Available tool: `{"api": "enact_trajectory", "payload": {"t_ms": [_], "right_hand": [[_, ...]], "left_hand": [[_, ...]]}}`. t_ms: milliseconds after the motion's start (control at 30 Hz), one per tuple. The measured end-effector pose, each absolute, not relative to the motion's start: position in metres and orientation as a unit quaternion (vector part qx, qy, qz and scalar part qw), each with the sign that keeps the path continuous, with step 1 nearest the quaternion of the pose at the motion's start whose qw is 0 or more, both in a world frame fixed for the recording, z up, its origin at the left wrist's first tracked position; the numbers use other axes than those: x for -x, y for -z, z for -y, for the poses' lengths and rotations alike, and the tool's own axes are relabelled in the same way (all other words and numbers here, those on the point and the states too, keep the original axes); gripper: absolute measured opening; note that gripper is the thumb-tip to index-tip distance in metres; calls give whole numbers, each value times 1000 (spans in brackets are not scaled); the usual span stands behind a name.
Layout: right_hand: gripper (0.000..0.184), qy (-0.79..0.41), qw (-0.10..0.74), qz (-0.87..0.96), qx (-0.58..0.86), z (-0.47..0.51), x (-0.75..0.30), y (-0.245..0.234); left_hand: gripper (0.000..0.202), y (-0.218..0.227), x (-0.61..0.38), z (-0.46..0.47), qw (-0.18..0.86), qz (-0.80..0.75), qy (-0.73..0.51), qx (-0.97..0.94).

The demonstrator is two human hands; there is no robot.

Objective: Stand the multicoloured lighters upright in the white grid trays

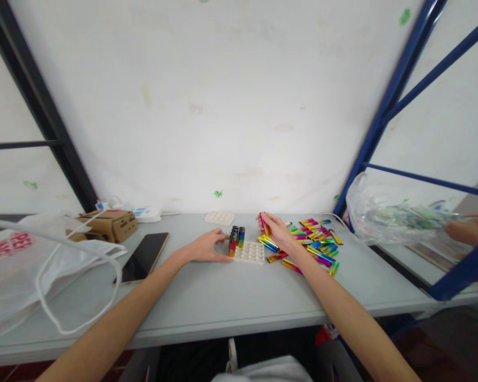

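My view faces a white wall [239, 106] with green patches [219, 193] and faint brown stains [196, 109]. A pale grey counter [207, 302] runs along it. I observe a black frame [40, 90] at left and a blue frame [376, 138] at right; both uprights spread outward toward the top. Wall lighting is even. Below the counter I see shadow and reddish floor [113, 363].

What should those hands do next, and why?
Probably lower the colorful tube in the right hand into a free slot of the pale tray: similar tubes already stand at its left end, by the left hand, and other slots show bare.
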State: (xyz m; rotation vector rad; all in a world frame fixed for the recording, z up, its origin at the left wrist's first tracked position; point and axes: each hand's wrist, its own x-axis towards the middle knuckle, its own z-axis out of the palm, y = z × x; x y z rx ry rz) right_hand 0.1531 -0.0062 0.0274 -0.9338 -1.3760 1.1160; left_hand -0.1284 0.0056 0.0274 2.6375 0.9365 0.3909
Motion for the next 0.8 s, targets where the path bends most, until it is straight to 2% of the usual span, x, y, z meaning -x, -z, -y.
{"api": "enact_trajectory", "payload": {"t_ms": [200,367,433,600,800], "right_hand": [[42,-439,474,627,436,15,-135,-21],[51,-247,482,687,485,16,-131,-16],[48,-202,482,688,504,16,-130,-15],[37,-163,471,680,537,15,-128,-16],[43,-144,462,702,523,18,-130,-18]], "left_hand": [[68,-28,129,-4,167,-323,-147,-920],[66,-28,129,-4,165,-326,-148,-919],[65,-28,129,-5,166,-329,-150,-917],[65,-29,128,-3,168,-329,-146,-918],[63,-31,127,-2,170,-331,-140,-917]]}}
